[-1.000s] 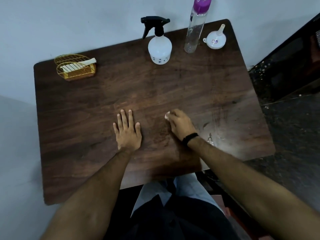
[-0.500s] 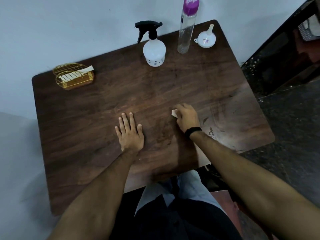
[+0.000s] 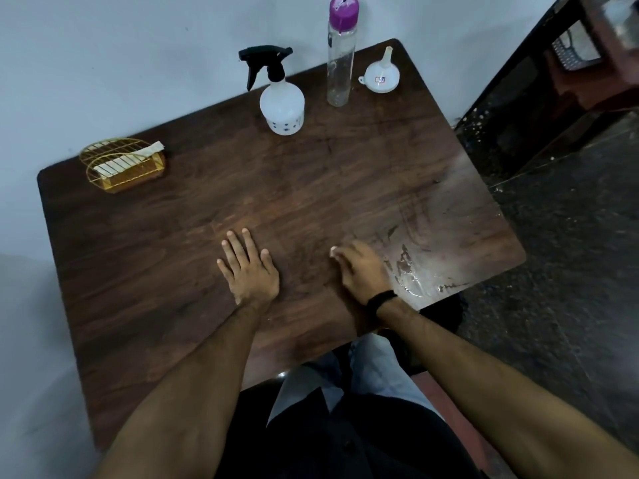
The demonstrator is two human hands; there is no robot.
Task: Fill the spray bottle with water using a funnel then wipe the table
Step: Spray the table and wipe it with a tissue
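Note:
My right hand (image 3: 361, 269) lies on the dark wooden table (image 3: 311, 188) near its front edge, fingers curled over a small white tissue (image 3: 333, 251) of which only a corner shows. Flat on the wood to its left rests my left hand (image 3: 249, 267), fingers straight. A wet, shiny patch (image 3: 411, 271) spreads just right of my right hand. At the back stand the white spray bottle (image 3: 281, 105) with its black trigger head on, a tall clear bottle (image 3: 340, 60) with a purple cap, and a white funnel (image 3: 382, 76) lying mouth down.
A gold wire tissue holder (image 3: 122, 165) with white tissues sits at the back left corner. A pale wall runs behind the table. A dark floor and dark furniture (image 3: 553, 81) lie to the right. My lap is under the front edge.
My right hand with the tissue slid right and then back left across the wood near the wet patch. My left hand stayed flat in place. The camera view shifted slightly.

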